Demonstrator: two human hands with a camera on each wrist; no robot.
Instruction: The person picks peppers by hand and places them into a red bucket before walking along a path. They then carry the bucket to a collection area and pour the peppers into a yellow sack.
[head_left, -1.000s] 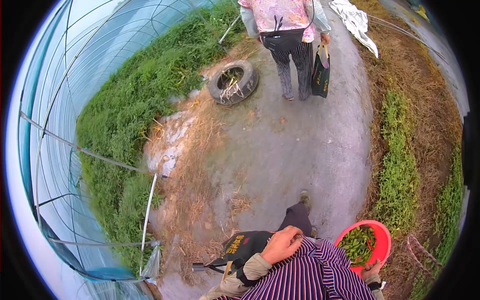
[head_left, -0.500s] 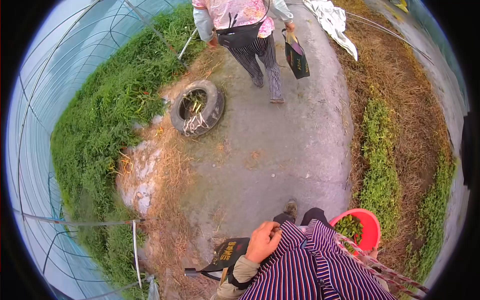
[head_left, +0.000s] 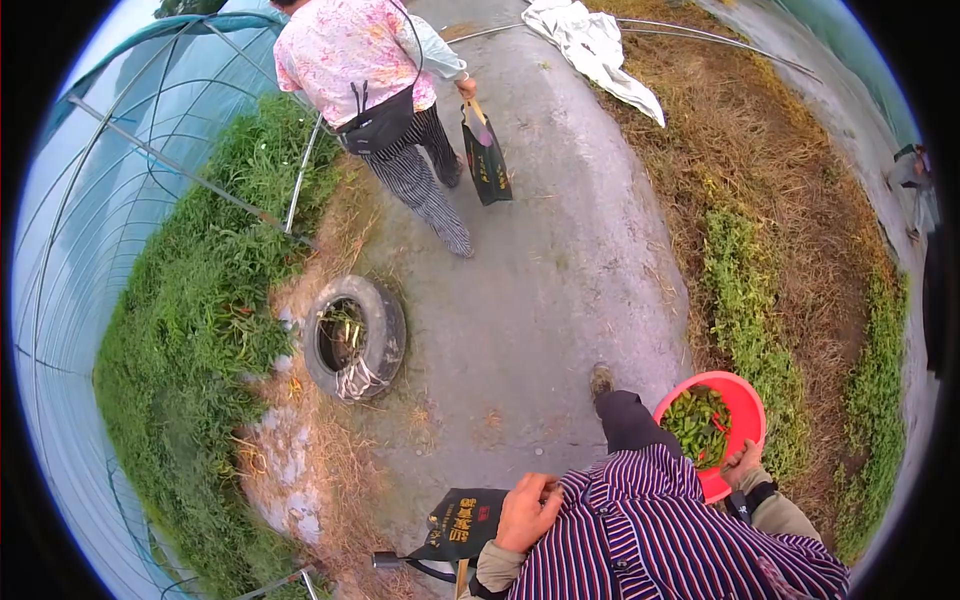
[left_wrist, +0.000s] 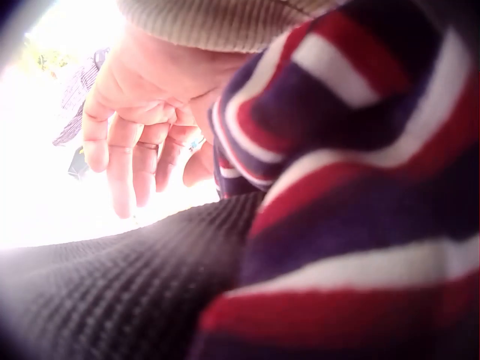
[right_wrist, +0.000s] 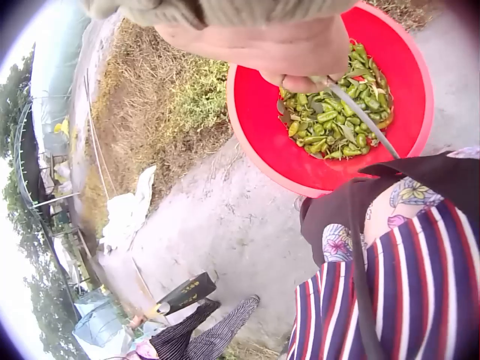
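Observation:
My left hand (head_left: 527, 512) rests against my striped shirt (head_left: 640, 540) at the waist. Its fingers (left_wrist: 124, 161) hang loosely curved and hold nothing. A black bag with yellow print (head_left: 458, 520) hangs just beside that forearm. My right hand (head_left: 745, 465) grips the near rim of a red basin (head_left: 742, 395) at my right hip, with the thumb (right_wrist: 300, 81) over the edge. The basin (right_wrist: 259, 135) holds green peppers (right_wrist: 334, 116). A thin grey strip (right_wrist: 364, 120) runs from under the thumb across them. What it is I cannot tell.
A person in a pink top (head_left: 345, 50) walks ahead on the concrete path (head_left: 560, 270) carrying a dark bag (head_left: 487, 160). An old tyre (head_left: 355, 338) lies at the path's left edge. A plastic tunnel (head_left: 70, 250) and grass are left; white sheeting (head_left: 595, 45) and dry straw are right.
The view has moved forward along the path. The tyre has slid nearer and lower left, and the person ahead has shifted left. The basin and my right hand show more fully.

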